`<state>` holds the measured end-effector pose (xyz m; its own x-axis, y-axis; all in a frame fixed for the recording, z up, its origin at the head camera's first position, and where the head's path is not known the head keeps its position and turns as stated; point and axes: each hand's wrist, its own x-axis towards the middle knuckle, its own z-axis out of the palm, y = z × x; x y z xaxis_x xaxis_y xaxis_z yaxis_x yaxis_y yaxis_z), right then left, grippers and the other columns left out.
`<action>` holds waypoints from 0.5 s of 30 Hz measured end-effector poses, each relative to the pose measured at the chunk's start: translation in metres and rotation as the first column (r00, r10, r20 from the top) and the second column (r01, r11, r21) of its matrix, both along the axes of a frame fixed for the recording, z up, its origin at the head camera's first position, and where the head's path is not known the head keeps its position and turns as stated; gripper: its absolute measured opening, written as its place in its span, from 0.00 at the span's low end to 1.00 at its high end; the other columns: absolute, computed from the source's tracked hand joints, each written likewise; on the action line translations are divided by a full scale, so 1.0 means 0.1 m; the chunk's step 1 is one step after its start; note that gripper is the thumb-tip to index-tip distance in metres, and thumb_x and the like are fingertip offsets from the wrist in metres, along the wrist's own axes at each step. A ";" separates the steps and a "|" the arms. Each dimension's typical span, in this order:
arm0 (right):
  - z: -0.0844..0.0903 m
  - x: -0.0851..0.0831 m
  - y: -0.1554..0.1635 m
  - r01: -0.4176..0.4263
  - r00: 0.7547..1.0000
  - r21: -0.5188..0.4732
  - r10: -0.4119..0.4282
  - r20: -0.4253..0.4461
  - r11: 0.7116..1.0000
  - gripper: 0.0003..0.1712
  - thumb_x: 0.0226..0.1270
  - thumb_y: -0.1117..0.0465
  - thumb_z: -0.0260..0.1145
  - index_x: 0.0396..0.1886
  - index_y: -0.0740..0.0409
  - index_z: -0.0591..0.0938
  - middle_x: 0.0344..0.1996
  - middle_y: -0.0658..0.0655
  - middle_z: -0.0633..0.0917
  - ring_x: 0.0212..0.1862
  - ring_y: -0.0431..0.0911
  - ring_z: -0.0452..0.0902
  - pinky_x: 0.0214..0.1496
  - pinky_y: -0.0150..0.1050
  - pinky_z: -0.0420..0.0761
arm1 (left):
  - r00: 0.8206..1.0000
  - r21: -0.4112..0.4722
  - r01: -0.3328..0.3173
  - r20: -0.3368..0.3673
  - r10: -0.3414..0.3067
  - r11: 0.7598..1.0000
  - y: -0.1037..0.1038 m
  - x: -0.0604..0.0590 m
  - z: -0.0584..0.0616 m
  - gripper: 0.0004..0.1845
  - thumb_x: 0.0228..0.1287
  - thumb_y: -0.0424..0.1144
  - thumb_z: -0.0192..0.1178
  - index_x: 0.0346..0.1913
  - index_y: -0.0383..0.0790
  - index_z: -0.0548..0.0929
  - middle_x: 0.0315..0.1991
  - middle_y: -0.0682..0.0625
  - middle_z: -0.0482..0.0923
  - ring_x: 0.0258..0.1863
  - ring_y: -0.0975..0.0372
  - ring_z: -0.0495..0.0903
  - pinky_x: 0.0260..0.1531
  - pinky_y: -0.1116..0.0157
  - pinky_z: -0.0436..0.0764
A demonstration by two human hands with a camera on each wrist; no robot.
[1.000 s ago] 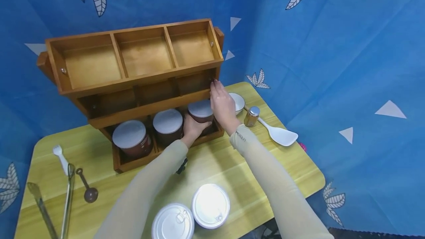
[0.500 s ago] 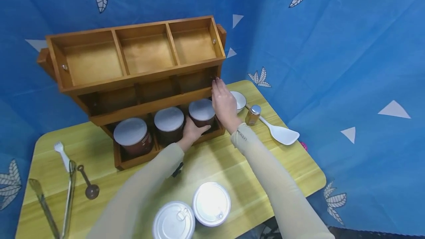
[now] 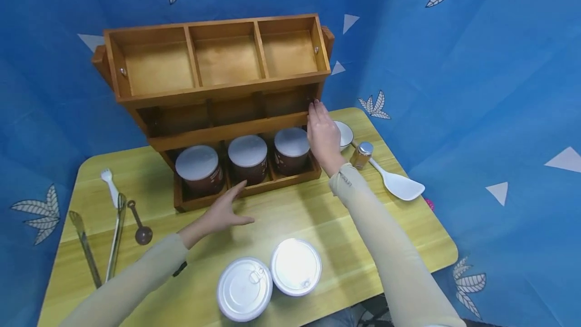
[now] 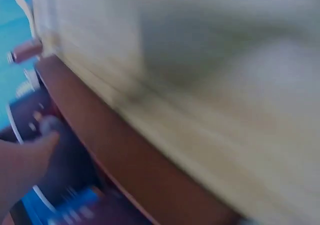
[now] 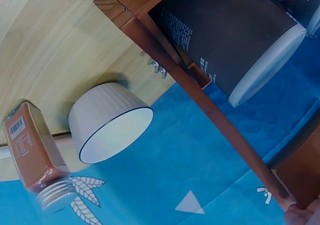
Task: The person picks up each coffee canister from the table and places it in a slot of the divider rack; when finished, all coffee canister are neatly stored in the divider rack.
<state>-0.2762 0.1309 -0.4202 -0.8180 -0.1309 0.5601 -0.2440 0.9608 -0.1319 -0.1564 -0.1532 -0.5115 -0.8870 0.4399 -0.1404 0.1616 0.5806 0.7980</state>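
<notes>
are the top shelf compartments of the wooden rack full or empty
Empty. The head view shows bare wood in all three top compartments of the wooden rack; the three brown jars stand in the bottom tier.

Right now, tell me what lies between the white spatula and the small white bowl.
In the head view, a small spice jar with a metal cap stands between the white spatula and the small white bowl.
</notes>
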 end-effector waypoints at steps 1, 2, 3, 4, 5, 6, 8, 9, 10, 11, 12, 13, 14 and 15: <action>0.00 0.00 0.00 0.001 1.000 -0.002 -0.001 0.003 1.000 0.22 0.77 0.61 0.51 0.65 0.65 0.75 0.66 0.62 0.76 0.68 0.54 0.72 0.67 0.46 0.77 | 1.000 -0.012 0.017 -0.012 -0.017 1.000 -0.12 0.07 -0.03 0.58 0.49 0.49 0.76 0.78 0.37 0.51 0.76 0.33 0.54 0.70 0.36 0.62 0.67 0.40 0.68; 0.00 0.00 0.00 0.005 1.000 -0.005 -0.005 0.006 1.000 0.22 0.77 0.61 0.51 0.65 0.65 0.75 0.66 0.62 0.76 0.68 0.54 0.72 0.67 0.46 0.77 | 0.999 -0.018 0.032 -0.019 -0.032 0.999 -0.23 0.14 -0.07 0.58 0.49 0.47 0.77 0.77 0.35 0.51 0.75 0.32 0.54 0.70 0.35 0.62 0.67 0.39 0.68; 0.00 -0.01 0.00 0.008 1.000 -0.008 -0.008 0.007 1.000 0.22 0.77 0.61 0.51 0.65 0.65 0.75 0.66 0.62 0.77 0.68 0.54 0.73 0.67 0.46 0.77 | 0.998 -0.027 0.050 -0.035 -0.051 0.998 -0.33 0.22 -0.11 0.58 0.48 0.46 0.77 0.77 0.33 0.51 0.75 0.31 0.55 0.70 0.35 0.62 0.67 0.39 0.68; 0.00 -0.01 -0.01 0.011 1.000 -0.011 -0.011 0.007 1.000 0.22 0.77 0.61 0.51 0.64 0.65 0.75 0.66 0.62 0.77 0.68 0.54 0.73 0.67 0.46 0.77 | 0.997 -0.035 0.061 -0.044 -0.063 0.998 -0.42 0.30 -0.14 0.59 0.47 0.45 0.77 0.76 0.32 0.52 0.75 0.31 0.55 0.70 0.35 0.62 0.67 0.38 0.67; 0.00 -0.01 -0.01 0.011 1.000 -0.016 -0.011 0.009 1.000 0.22 0.77 0.61 0.52 0.64 0.65 0.76 0.66 0.62 0.77 0.68 0.54 0.73 0.67 0.47 0.77 | 0.996 -0.042 0.074 -0.054 -0.076 0.996 -0.50 0.37 -0.18 0.59 0.46 0.44 0.78 0.76 0.31 0.52 0.75 0.31 0.55 0.70 0.35 0.61 0.68 0.38 0.66; 0.01 -0.02 -0.02 0.014 1.000 -0.016 -0.014 0.011 1.000 0.22 0.77 0.61 0.51 0.64 0.65 0.75 0.66 0.62 0.77 0.68 0.54 0.73 0.67 0.47 0.77 | 0.995 -0.041 0.079 -0.060 -0.081 0.996 -0.57 0.45 -0.21 0.59 0.45 0.43 0.78 0.76 0.30 0.52 0.75 0.30 0.55 0.71 0.35 0.60 0.68 0.38 0.65; 0.02 -0.03 -0.03 0.014 1.000 -0.029 -0.014 0.019 0.999 0.22 0.77 0.61 0.51 0.65 0.64 0.75 0.66 0.62 0.76 0.68 0.54 0.73 0.67 0.48 0.77 | 0.995 -0.048 0.075 -0.067 -0.078 0.996 -0.69 0.62 -0.26 0.60 0.42 0.42 0.79 0.76 0.30 0.53 0.75 0.31 0.55 0.72 0.36 0.59 0.70 0.39 0.63; 0.01 -0.03 -0.04 0.014 1.000 -0.034 -0.013 0.026 0.999 0.22 0.78 0.60 0.51 0.65 0.64 0.75 0.66 0.62 0.76 0.68 0.54 0.72 0.67 0.48 0.77 | 0.995 -0.051 0.072 -0.067 -0.075 0.996 -0.74 0.70 -0.28 0.61 0.41 0.42 0.80 0.76 0.30 0.53 0.75 0.32 0.55 0.73 0.37 0.59 0.70 0.39 0.62; 0.02 -0.03 -0.04 0.014 0.999 -0.042 -0.012 0.035 0.999 0.22 0.78 0.60 0.50 0.65 0.64 0.75 0.67 0.62 0.76 0.69 0.54 0.72 0.67 0.49 0.77 | 0.996 -0.052 0.067 -0.062 -0.070 0.996 -0.78 0.78 -0.29 0.62 0.39 0.42 0.80 0.76 0.31 0.54 0.75 0.32 0.55 0.73 0.37 0.58 0.70 0.40 0.62; 0.02 -0.03 -0.05 0.014 0.999 -0.049 -0.012 0.046 0.999 0.23 0.78 0.60 0.50 0.66 0.64 0.74 0.67 0.62 0.76 0.69 0.54 0.71 0.67 0.49 0.77 | 0.996 -0.054 0.063 -0.062 -0.066 0.997 -0.81 0.86 -0.31 0.63 0.37 0.42 0.81 0.76 0.31 0.54 0.75 0.32 0.55 0.73 0.38 0.59 0.70 0.40 0.62; 0.02 -0.04 -0.05 0.019 0.998 -0.052 -0.016 0.055 0.998 0.23 0.78 0.59 0.49 0.66 0.64 0.74 0.67 0.62 0.75 0.70 0.54 0.71 0.67 0.49 0.77 | 0.996 -0.053 0.060 -0.058 -0.063 0.997 -0.82 0.94 -0.32 0.64 0.35 0.43 0.81 0.76 0.31 0.54 0.75 0.33 0.56 0.72 0.38 0.60 0.70 0.40 0.62; 0.03 -0.04 -0.05 0.021 0.998 -0.057 -0.017 0.063 0.998 0.23 0.78 0.59 0.49 0.66 0.63 0.74 0.67 0.62 0.75 0.70 0.54 0.70 0.67 0.49 0.77 | 0.997 -0.050 0.060 -0.050 -0.062 0.997 -0.83 1.03 -0.33 0.65 0.33 0.43 0.81 0.76 0.32 0.54 0.75 0.33 0.56 0.72 0.38 0.60 0.69 0.40 0.62; 0.02 -0.04 -0.06 0.024 0.997 -0.057 -0.020 0.072 0.998 0.23 0.79 0.59 0.49 0.67 0.63 0.74 0.68 0.62 0.75 0.70 0.54 0.70 0.68 0.49 0.76 | 0.997 -0.042 0.065 -0.043 -0.066 0.997 -0.84 1.11 -0.34 0.65 0.32 0.44 0.81 0.76 0.32 0.54 0.75 0.33 0.56 0.72 0.37 0.60 0.69 0.40 0.62; 0.02 -0.04 -0.06 0.024 0.997 -0.058 -0.020 0.077 0.998 0.23 0.79 0.58 0.49 0.67 0.64 0.73 0.68 0.62 0.75 0.70 0.54 0.70 0.68 0.49 0.76 | 0.997 -0.031 0.070 -0.034 -0.071 0.997 -0.83 1.18 -0.36 0.66 0.32 0.44 0.82 0.76 0.32 0.54 0.75 0.32 0.56 0.72 0.37 0.60 0.68 0.39 0.62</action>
